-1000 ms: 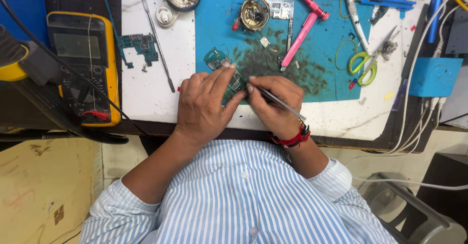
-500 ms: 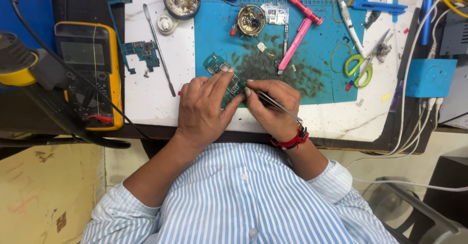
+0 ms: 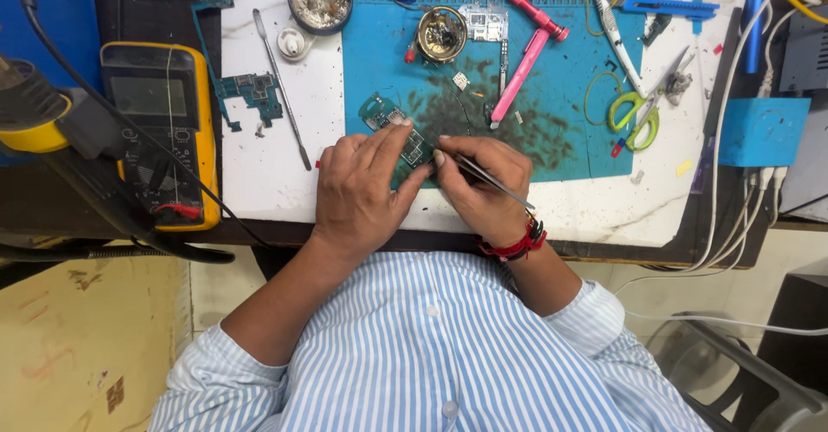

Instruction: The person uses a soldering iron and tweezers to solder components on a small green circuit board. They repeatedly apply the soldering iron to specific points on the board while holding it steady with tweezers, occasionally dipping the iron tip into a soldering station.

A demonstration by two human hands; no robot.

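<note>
A small green circuit board (image 3: pixel 386 118) lies on the blue work mat (image 3: pixel 569 78). My left hand (image 3: pixel 358 186) presses down on the board, its fingers spread over the near end. My right hand (image 3: pixel 483 186), with a red band at the wrist, grips thin metal tweezers (image 3: pixel 496 186) whose tips meet the board beside my left fingertips. The part of the board under my fingers is hidden.
A yellow multimeter (image 3: pixel 159 130) sits at the left, next to another circuit board (image 3: pixel 250 91) and a metal spudger (image 3: pixel 280 87). On the mat lie a pink screwdriver (image 3: pixel 522 61), a brass tin (image 3: pixel 442 34) and green scissors (image 3: pixel 634 117). Cables run down the right side.
My hands stay in the same place on the board. The view has shifted slightly, and the tweezers' tips remain at the board.
</note>
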